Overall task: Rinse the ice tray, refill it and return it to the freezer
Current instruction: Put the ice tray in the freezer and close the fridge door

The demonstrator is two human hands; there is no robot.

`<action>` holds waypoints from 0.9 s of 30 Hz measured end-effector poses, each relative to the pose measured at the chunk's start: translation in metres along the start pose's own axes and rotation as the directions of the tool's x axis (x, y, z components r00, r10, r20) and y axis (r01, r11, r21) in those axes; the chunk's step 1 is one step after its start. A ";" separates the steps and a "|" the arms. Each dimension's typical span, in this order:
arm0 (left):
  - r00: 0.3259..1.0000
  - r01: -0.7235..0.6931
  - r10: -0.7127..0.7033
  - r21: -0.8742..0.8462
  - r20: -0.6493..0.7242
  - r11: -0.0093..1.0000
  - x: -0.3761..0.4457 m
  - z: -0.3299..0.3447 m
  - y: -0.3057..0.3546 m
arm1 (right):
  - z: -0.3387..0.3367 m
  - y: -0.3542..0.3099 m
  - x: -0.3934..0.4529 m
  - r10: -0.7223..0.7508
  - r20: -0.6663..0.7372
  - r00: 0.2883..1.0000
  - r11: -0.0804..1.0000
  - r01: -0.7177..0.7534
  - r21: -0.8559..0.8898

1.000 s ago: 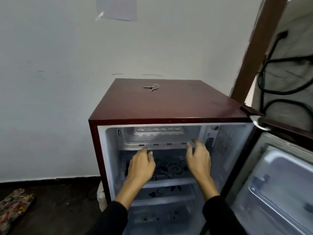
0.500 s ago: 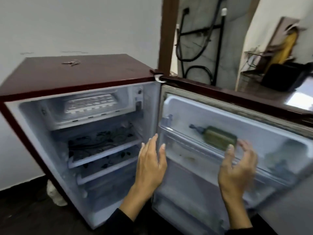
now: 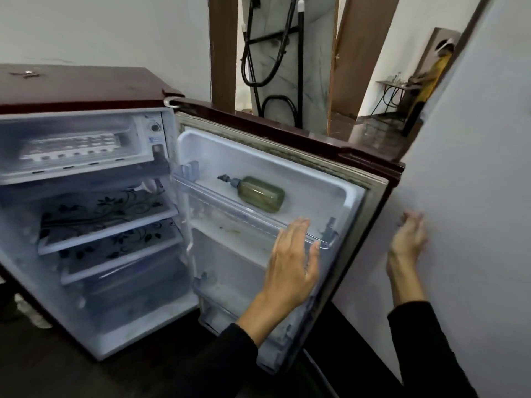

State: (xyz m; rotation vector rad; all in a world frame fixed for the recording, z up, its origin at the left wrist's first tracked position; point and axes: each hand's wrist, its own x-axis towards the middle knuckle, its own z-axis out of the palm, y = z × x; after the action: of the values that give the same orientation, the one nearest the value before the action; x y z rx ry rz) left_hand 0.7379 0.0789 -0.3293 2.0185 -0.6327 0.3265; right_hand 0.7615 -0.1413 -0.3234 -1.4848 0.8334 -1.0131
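Fridge (image 3: 86, 90) stands open, door (image 3: 258, 156) swung wide toward the wall on the right. Tray (image 3: 71, 149) lies flat in the freezer box at the fridge's top left corner, near its front edge, so the task's last step looks done bar shutting up. Left hand (image 3: 293, 262) is flat, fingers spread, nothing in it, palm against or just off the door's inner face near its free edge and the end of the upper door shelf, likely placed there to push the door shut; actual contact is hard to tell. Right hand (image 3: 408, 239) is blurred, loosely spread and holding nothing, beside the door's outer edge by the wall, probably reaching round to catch that edge. Bottle (image 3: 258, 193) lies on its side on the upper door shelf, behind the rail, so it should stay put in the swing.
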 end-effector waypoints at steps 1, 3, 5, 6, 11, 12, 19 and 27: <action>1.000 0.008 -0.008 0.011 0.003 1.000 -0.001 0.006 0.004 | 0.005 0.002 0.004 0.034 0.064 0.997 0.999 -0.035 0.012; 1.000 0.016 -0.017 0.034 0.014 0.999 -0.003 0.015 0.012 | 0.015 0.003 0.007 0.087 0.183 0.979 0.995 -0.094 0.029; 0.999 0.028 -0.030 0.048 0.028 0.998 -0.003 0.020 0.018 | 0.024 0.000 0.004 0.114 0.288 0.951 0.990 -0.132 0.043; 0.999 0.031 -0.032 0.055 0.026 0.998 -0.003 0.021 0.021 | 0.027 -0.001 0.003 0.125 0.315 0.941 0.987 -0.150 0.058; 0.999 0.023 -0.025 0.095 0.023 0.995 -0.015 0.018 0.025 | 0.030 0.008 -0.011 0.157 0.296 0.942 0.973 -0.198 0.114; 0.999 0.023 -0.025 0.102 0.021 0.995 -0.018 0.016 0.025 | 0.029 0.009 -0.016 0.157 0.285 0.946 0.973 -0.196 0.117; 0.994 0.044 -0.032 0.117 -0.101 0.992 -0.047 -0.002 0.027 | 0.006 -0.004 -0.081 0.115 0.207 0.971 0.981 -0.144 0.129; 0.936 0.015 0.057 0.202 -0.346 0.979 -0.082 -0.040 0.038 | -0.008 0.000 -0.188 -0.055 0.156 0.986 0.989 0.032 0.141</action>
State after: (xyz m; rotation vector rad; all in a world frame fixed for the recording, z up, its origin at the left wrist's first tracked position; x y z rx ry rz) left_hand 0.6496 0.1223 -0.3200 2.0747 -0.4078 0.7721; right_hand 0.6813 0.0267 -0.3517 -1.4492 0.6066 -0.9508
